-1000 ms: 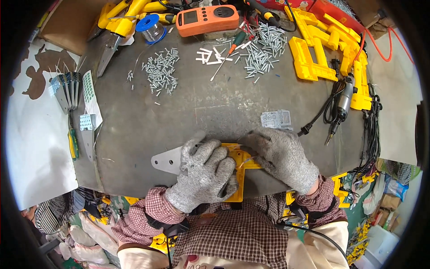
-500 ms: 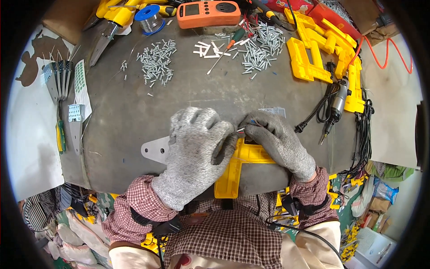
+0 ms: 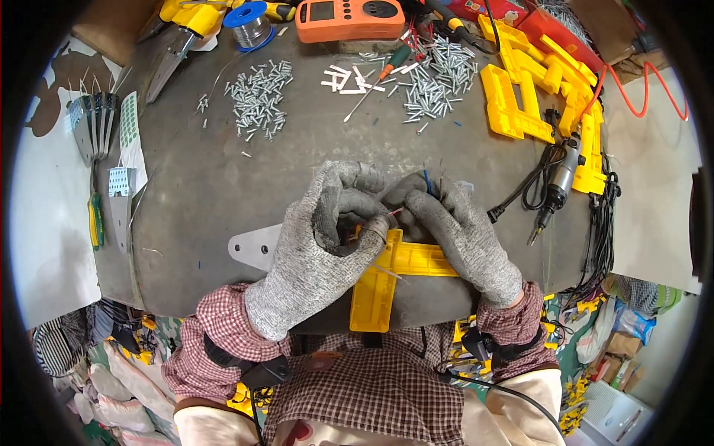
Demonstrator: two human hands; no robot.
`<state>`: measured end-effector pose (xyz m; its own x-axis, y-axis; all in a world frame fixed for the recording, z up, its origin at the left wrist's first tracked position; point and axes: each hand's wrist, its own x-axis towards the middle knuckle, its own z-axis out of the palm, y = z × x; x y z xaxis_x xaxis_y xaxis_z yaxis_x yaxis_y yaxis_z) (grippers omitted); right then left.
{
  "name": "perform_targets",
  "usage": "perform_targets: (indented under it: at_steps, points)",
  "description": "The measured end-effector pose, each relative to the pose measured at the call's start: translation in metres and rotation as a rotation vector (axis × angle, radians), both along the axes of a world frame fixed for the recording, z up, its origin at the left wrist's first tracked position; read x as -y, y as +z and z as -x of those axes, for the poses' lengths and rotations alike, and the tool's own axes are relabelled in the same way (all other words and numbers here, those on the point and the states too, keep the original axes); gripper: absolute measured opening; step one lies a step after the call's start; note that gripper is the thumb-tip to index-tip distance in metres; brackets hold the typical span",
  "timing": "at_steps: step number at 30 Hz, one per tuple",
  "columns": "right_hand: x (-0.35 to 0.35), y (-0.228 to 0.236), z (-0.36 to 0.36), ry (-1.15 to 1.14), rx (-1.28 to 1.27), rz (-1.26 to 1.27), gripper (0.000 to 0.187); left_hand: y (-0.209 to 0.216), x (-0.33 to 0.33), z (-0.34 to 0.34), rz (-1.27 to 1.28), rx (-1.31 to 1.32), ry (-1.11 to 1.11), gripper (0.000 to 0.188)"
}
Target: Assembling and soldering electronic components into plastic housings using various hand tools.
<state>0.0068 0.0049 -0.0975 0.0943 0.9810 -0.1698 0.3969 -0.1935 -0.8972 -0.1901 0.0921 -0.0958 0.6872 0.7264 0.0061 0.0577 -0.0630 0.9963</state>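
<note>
Both hands wear grey knit gloves with darker palms. My left hand [image 3: 316, 230] is curled, its thumb and fingertips pinched on a thin reddish wire [image 3: 396, 212]. Close beside it, the fingers of my right hand [image 3: 465, 234] are also pinched together at the wire's other side. A short blue wire [image 3: 427, 180] sticks up from among the right fingers. Under both hands lies a yellow T-shaped plastic housing [image 3: 375, 297], partly covered by them. To the left, a flat metal plate with holes [image 3: 253, 247] reaches out from beneath my left hand.
Screw piles [image 3: 259, 97] lie further back, with a screwdriver [image 3: 379, 82] among white tubes. Behind stand a solder spool [image 3: 248, 26] and an orange meter [image 3: 349, 20]. Yellow housings [image 3: 513, 104] and a corded power screwdriver [image 3: 559, 182] sit at the right; metal blades [image 3: 95, 126] at the left.
My left hand has rolled, so its thumb and curled palm now show. My right fingers have shifted up slightly, and the blue wire now stands upright. The yellow housing has barely moved.
</note>
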Motion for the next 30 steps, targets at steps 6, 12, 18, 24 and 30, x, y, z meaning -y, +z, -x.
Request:
perform_targets:
  at_steps: [6,12,18,24,30]
  points:
    - [-0.008,0.008,0.004,-0.141,-0.343,0.186,0.030,-0.002,0.001,-0.003,-0.052,0.047,0.049,0.028]
    - [-0.003,0.000,0.008,-0.072,-0.265,-0.023,0.030,0.005,-0.003,0.001,-0.112,-0.016,-0.015,0.035]
    - [-0.007,-0.002,0.008,-0.074,-0.380,0.051,0.017,0.003,0.001,0.006,-0.102,-0.012,-0.008,0.039]
    - [-0.007,0.004,0.007,0.010,-0.253,-0.045,0.017,0.015,-0.001,0.007,0.181,-0.076,-0.050,0.017]
    - [-0.004,0.001,0.013,-0.053,-0.280,-0.114,0.018,0.008,0.000,0.008,0.161,-0.010,-0.042,0.020]
